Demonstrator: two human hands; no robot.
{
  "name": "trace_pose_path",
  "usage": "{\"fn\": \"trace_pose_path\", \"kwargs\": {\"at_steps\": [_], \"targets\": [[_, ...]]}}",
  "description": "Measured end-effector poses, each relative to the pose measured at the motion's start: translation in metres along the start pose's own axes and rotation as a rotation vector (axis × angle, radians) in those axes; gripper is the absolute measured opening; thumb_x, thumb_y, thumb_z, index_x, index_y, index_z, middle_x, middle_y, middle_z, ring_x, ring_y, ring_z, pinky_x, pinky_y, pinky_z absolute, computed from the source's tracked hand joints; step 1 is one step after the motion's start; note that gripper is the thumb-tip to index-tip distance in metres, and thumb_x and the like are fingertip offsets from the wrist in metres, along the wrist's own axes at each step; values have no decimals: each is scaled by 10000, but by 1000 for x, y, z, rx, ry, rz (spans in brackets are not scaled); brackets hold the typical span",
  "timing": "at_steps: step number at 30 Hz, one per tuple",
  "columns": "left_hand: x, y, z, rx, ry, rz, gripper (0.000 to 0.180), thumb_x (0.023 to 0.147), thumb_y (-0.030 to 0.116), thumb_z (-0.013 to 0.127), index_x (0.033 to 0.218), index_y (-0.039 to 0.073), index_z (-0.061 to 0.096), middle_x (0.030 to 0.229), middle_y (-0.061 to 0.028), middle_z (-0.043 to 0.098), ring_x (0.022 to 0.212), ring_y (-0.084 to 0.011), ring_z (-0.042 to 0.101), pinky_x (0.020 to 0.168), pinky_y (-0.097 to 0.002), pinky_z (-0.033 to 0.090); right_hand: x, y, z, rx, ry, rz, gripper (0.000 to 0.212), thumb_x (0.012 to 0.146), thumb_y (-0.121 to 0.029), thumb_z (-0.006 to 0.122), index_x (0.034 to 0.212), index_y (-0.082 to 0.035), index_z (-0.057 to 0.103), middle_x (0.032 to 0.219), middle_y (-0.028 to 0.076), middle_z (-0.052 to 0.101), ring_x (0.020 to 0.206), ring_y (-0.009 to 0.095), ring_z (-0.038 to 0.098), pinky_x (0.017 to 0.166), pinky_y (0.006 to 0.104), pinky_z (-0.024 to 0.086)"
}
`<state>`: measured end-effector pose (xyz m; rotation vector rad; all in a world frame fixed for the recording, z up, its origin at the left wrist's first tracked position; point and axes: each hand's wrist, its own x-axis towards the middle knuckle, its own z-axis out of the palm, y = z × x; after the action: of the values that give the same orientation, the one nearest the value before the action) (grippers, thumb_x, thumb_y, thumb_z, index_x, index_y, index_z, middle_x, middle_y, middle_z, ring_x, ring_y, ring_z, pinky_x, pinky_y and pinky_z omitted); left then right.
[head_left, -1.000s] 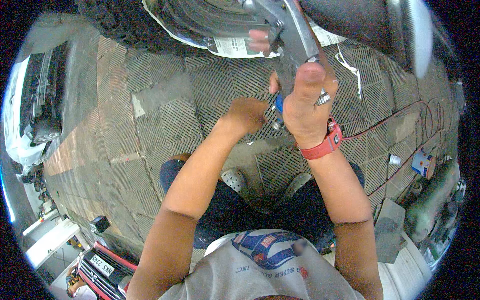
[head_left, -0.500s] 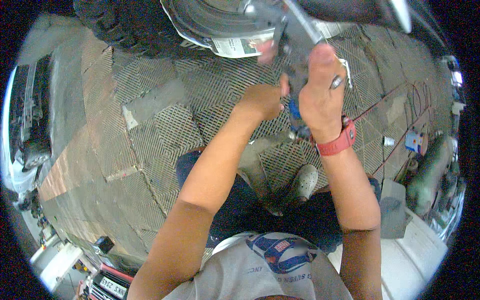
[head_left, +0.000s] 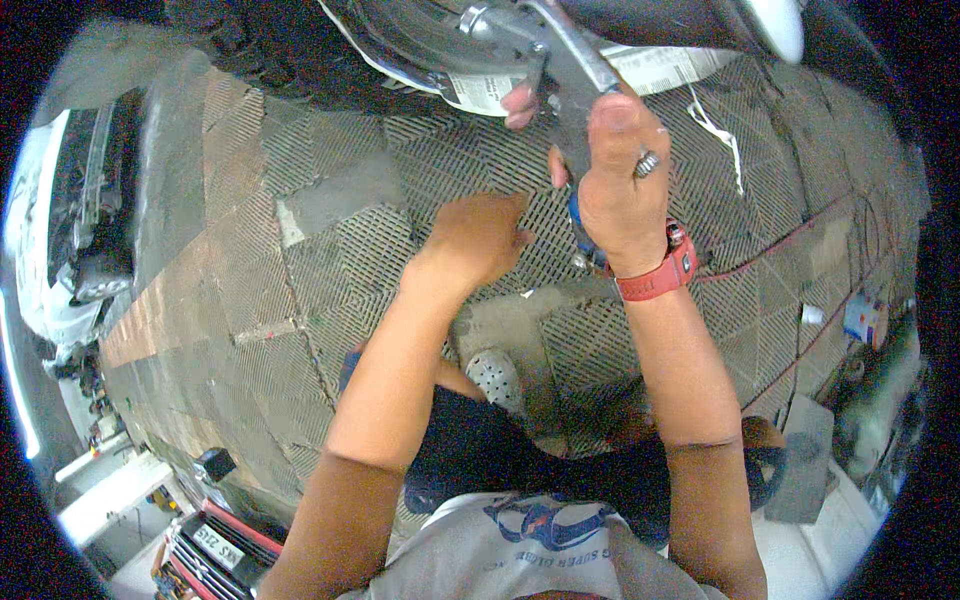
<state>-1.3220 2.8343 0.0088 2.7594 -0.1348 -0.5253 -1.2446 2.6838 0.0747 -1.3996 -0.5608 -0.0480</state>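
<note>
Grey metal, the spray gun [head_left: 572, 90] sits at one o'clock, wrapped in the right hand [head_left: 625, 190]; a firm wrist should steady its nozzle [head_left: 476, 21] toward ten. The left hand [head_left: 470, 237], fingers curled, pinching I can't tell what, hangs at the gun's eight o'clock, farther off than half a second ago.
</note>
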Motion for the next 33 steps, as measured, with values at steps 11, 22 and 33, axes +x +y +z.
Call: {"fn": "trace_pose_path", "kwargs": {"at_steps": [11, 22, 33], "targets": [[-107, 115, -42, 79, -81, -248, 454, 994, 305, 706, 1369, 55, 657, 1235, -235, 728, 1091, -430, 723, 924, -522, 602, 28, 20, -34, 131, -67, -150, 519, 1076, -425, 680, 1372, -1, 715, 944, 203, 786, 886, 216, 756, 847, 354, 573], [-44, 115, 15, 211, -259, -79, 444, 989, 288, 711, 1366, 57, 661, 1112, -226, 760, 1014, -414, 747, 854, -527, 621, 21, -2, -69, 327, 16, -95, 539, 1081, -444, 659, 1369, 8, 710, 1153, 260, 786, 1083, 361, 781, 942, 410, 576], [-41, 98, 29, 240, -229, -48, 390, 995, 325, 714, 1264, 43, 698, 957, -203, 780, 917, -385, 778, 780, -520, 621, 39, 4, -55, 348, 83, -216, 579, 1076, -474, 652, 1369, 24, 702, 1167, 282, 774, 1119, 392, 771, 968, 398, 577]]}}
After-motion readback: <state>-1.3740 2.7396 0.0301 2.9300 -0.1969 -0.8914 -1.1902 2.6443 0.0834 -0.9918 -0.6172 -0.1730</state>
